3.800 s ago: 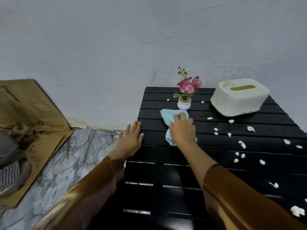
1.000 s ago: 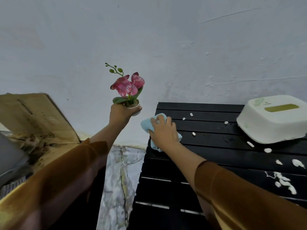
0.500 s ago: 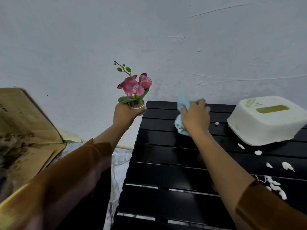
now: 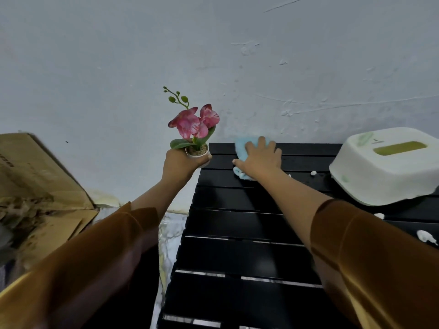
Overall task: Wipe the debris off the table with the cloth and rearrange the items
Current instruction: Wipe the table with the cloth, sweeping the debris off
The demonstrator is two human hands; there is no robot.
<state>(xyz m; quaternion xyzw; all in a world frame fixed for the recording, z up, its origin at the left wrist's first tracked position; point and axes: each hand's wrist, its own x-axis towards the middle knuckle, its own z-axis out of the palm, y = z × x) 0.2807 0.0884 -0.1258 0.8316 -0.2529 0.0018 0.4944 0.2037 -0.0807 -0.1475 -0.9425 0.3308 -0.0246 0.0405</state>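
Right hand [image 4: 260, 160] flat on cloth [image 4: 244, 144], left hand [image 4: 180, 163] aloft clutching flower pot [image 4: 198, 153]

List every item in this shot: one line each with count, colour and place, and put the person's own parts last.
slatted table: one, black, centre and right, against the wall
cloth: one, light blue, on the table's far edge under the right hand
potted orchid: one, pink flowers in a white pot, held up beside the table's far left corner
tissue box: one, white with a green slot, far right of the table
debris bits: several, white, on the table's right side by the tissue box
cardboard: brown, on the floor at left
wall: pale grey, behind
left hand: fingers wrapped round the pot
right hand: flat on the cloth
sleeves: two, brown
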